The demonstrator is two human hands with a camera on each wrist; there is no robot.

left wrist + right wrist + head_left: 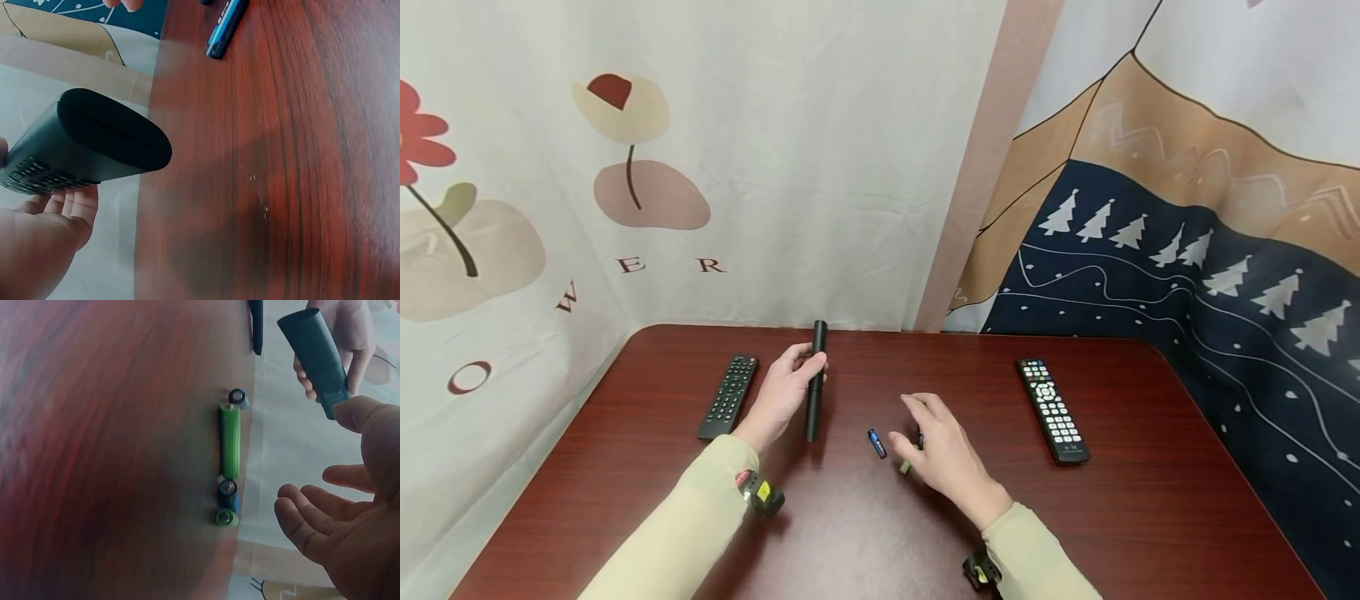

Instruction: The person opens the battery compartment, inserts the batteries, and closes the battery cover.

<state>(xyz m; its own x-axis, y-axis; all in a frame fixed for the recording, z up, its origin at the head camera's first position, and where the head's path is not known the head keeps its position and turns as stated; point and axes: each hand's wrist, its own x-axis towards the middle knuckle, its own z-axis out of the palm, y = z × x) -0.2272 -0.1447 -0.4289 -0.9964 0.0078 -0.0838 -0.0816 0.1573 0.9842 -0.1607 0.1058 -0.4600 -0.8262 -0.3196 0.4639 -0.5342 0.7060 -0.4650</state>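
My left hand [784, 387] grips a black remote control [816, 383], held edge-on above the table; its buttoned face shows in the left wrist view, turned away from the lens. My right hand [942, 446] has its fingers spread and relaxed, with nothing in its grasp. It hovers over several small batteries on the table, partly covering them in the head view. Among these are a blue battery [877, 443] to the left of the thumb and a green battery [230, 440], seen lying lengthwise in the right wrist view.
A second black remote [730, 397] lies at the left, close beside the left hand. A third remote with white buttons [1052, 411] lies on the right side of the reddish-brown table [1157, 500]. Printed curtains [820, 167] hang behind the table's back edge.
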